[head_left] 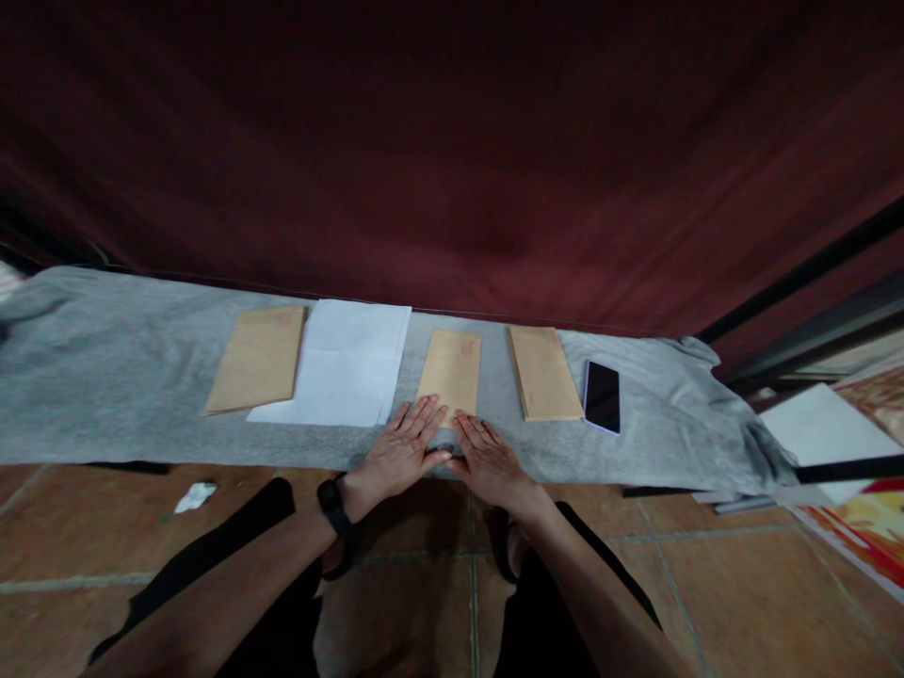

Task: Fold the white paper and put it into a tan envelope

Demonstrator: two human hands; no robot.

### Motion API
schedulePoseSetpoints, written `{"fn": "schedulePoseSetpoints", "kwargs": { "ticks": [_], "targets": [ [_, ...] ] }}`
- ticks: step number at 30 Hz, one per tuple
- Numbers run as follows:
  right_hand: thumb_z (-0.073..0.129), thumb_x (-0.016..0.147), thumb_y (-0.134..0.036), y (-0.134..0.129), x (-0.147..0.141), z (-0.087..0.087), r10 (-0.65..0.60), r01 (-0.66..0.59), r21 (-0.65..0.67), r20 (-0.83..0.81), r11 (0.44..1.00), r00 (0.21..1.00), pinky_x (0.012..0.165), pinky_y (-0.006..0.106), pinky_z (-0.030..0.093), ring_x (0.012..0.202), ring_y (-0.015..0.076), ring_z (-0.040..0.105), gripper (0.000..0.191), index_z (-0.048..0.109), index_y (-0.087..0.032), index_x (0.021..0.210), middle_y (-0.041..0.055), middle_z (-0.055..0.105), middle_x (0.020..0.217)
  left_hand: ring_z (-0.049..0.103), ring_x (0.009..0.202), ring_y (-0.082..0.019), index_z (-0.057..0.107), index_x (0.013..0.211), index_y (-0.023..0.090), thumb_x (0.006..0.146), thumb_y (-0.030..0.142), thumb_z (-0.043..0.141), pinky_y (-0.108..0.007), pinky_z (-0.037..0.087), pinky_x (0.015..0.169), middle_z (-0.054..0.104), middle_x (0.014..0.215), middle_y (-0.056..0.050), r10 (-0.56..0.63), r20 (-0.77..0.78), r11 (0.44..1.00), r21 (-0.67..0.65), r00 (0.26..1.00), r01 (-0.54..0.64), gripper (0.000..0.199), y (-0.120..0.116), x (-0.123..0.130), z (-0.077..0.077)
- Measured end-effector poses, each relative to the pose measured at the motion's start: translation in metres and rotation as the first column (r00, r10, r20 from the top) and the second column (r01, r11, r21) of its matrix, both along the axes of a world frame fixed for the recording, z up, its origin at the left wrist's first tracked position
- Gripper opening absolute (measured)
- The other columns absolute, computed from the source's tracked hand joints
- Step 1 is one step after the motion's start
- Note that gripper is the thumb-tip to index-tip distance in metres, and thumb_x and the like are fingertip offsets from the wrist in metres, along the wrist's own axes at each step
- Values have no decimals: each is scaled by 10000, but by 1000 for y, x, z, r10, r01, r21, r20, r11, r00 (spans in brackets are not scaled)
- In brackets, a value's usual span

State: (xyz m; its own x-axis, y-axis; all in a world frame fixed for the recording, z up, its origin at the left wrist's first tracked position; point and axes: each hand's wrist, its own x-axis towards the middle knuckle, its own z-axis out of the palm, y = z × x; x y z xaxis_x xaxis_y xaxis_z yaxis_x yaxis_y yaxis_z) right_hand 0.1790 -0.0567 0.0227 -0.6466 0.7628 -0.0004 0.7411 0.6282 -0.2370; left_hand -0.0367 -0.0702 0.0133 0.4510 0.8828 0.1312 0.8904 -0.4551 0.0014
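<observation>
Under left fingers (pixel 425 411) and right fingers (pixel 467 429) lies 1 envelope (pixel 453 363) — contents hidden.

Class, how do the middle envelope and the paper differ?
The middle envelope is brown, the paper white. The envelope is narrower than the paper. The left hand and right hand rest on the envelope; neither touches the paper. Both items lie on grey cloth.

Can't read red print (pixel 467 347) on middle envelope (pixel 452 370), too small; can't see its near corners under left hand (pixel 399 456) and right hand (pixel 490 465); can't follow grey cloth (pixel 127 377) past left picture edge.
</observation>
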Motion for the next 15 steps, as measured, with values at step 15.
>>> {"fn": "schedulePoseSetpoints", "kwargs": {
  "ticks": [15],
  "targets": [
    [439,1029,-408,-10,12,-7,-83,78,76,70,994,994,1244,455,278,1501,283,346,624,389,-45,1535,170,315,1624,182,1551,-317,303,1588,263,981,634,430,-503,168,1252,203,1679,-138,35,-1,999,-16,999,-35,723,-10,1,1]
  ]
}}
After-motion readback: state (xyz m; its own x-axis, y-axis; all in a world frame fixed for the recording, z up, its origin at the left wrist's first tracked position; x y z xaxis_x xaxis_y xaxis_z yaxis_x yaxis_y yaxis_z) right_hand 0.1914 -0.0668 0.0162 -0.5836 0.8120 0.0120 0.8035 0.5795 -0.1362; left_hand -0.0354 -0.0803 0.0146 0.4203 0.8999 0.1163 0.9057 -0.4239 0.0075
